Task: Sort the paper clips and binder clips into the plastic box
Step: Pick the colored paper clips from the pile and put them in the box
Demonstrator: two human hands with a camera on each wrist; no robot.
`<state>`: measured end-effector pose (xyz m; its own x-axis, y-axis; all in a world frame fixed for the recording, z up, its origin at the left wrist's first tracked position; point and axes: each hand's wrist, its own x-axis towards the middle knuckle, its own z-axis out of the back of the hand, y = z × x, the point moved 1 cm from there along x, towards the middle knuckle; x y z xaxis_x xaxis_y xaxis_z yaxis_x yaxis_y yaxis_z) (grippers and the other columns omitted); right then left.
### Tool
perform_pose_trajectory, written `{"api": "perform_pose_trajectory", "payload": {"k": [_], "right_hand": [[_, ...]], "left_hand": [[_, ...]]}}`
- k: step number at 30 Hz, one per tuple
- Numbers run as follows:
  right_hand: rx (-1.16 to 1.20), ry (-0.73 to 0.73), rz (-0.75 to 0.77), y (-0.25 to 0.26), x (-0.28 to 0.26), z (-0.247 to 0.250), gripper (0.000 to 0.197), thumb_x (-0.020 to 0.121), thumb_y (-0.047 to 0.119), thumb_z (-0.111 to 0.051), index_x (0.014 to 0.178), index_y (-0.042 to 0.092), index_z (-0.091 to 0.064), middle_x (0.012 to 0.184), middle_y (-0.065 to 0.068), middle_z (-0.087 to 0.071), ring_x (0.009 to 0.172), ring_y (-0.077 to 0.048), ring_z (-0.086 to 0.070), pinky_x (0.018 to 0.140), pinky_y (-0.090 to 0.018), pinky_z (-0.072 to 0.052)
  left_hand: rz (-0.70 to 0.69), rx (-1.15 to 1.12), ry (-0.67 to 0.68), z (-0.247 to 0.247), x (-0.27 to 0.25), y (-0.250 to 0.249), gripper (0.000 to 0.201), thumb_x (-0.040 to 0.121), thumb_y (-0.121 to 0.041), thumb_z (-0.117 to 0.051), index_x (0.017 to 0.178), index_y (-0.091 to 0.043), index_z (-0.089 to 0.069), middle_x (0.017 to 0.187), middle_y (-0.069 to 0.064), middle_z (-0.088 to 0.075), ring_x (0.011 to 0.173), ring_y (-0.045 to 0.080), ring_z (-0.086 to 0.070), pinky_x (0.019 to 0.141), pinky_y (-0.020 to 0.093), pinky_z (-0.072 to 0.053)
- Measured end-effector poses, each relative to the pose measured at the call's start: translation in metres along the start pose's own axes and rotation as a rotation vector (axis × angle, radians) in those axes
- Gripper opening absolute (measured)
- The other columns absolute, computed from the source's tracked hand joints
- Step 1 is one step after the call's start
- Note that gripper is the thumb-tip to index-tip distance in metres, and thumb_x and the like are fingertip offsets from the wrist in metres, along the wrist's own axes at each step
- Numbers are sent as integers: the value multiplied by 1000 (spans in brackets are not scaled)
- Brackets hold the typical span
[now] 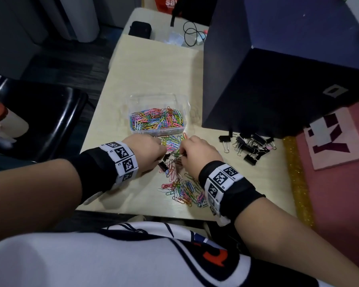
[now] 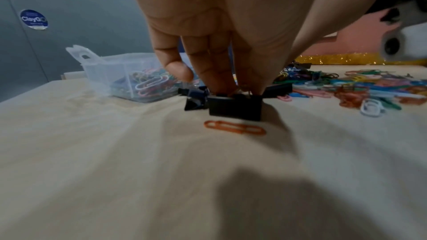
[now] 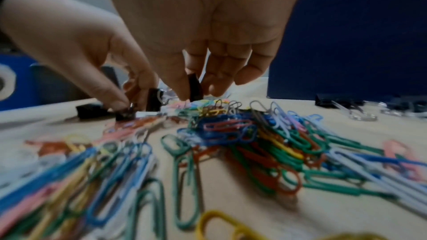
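Note:
A clear plastic box (image 1: 133, 112) holds many coloured paper clips. More paper clips (image 1: 183, 190) lie loose on the table in front of it. My left hand (image 2: 235, 90) pinches the wire handles of a black binder clip (image 2: 235, 108) that stands on the table beside the pile. My right hand (image 3: 196, 91) pinches another black binder clip (image 3: 195, 86) between thumb and fingers, just above the paper clips (image 3: 231, 130). In the head view both hands (image 1: 164, 152) (image 1: 181, 155) meet over the pile. A heap of black binder clips (image 1: 251, 147) lies at the right.
A tall dark blue box (image 1: 278, 75) stands behind the binder clip heap. A single orange paper clip (image 2: 234, 127) lies near my left hand, with another binder clip (image 2: 194, 100) beside it. A black chair (image 1: 39, 121) is left of the table. Cables (image 1: 192, 36) lie at the far end.

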<state>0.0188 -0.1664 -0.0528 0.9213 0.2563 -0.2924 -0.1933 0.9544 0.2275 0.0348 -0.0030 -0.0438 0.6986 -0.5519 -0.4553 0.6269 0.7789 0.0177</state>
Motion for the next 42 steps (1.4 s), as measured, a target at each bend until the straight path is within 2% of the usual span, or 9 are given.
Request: {"api": "perform_pose_trajectory", "payload": {"k": [7,12,14,18,21,24,30,36,42], "right_hand": [[259,-270,-400,-51,-10,26,14,90,26,-52,101,18,-56,105,-4,-58,89,-24,-57,73,-30,-44],[172,-359,-626,-77,-18,29,37,88,27,-55,124,19,-51,127,-9,-48,119,-30,-46,92,-41,-41],[133,-304,-554,-72,-19,27,38,90,29,-54,126,20,-50,129,-9,-45,121,-29,-42,95,-41,-39],[109,-134,-210,-38,-18,15,24,92,28,-50,114,23,-58,120,-2,-49,116,-23,-43,97,-38,-38],[90,-25,-16,-9,-13,7,23,91,27,-52,112,22,-60,117,-2,-53,114,-23,-46,98,-39,-38],[-11,61,81,10,-4,1,32,91,28,-51,122,20,-55,122,-4,-51,120,-27,-43,99,-41,-35],[-200,200,157,23,11,-1,45,89,13,-50,132,23,-47,124,-8,-45,125,-33,-40,99,-46,-35],[-150,190,156,24,13,0,35,90,14,-51,125,13,-50,119,-11,-49,112,-34,-52,87,-42,-46],[-4,93,52,16,5,2,27,87,9,-49,114,13,-52,117,-10,-49,106,-33,-55,82,-38,-46]], "left_hand": [[2,-88,-20,9,16,0,19,90,-27,-48,105,-23,-59,109,0,-60,100,24,-58,77,30,-48],[-10,-120,-18,16,28,-4,17,91,-28,-47,104,-23,-57,106,1,-62,97,24,-58,77,32,-48],[-15,-108,18,14,30,-6,18,90,-30,-52,106,-23,-58,106,1,-62,99,23,-58,77,31,-46],[19,-167,35,13,32,-4,15,90,-24,-56,105,-23,-61,103,-1,-65,96,21,-57,73,27,-41],[55,-261,-31,17,28,6,11,87,-24,-60,98,-23,-62,96,0,-67,83,18,-53,70,26,-40],[99,-330,-131,20,20,18,12,85,-24,-63,96,-24,-65,90,0,-69,81,19,-55,71,27,-41],[104,-398,-228,25,5,29,12,84,-21,-61,95,-23,-66,88,-2,-68,84,23,-62,73,29,-44],[104,-422,-277,27,0,30,12,84,-18,-60,94,-19,-66,87,0,-68,83,23,-60,74,29,-43],[61,-503,-342,30,7,21,16,79,-13,-56,89,-21,-67,80,-4,-64,77,21,-58,69,27,-43]]}}
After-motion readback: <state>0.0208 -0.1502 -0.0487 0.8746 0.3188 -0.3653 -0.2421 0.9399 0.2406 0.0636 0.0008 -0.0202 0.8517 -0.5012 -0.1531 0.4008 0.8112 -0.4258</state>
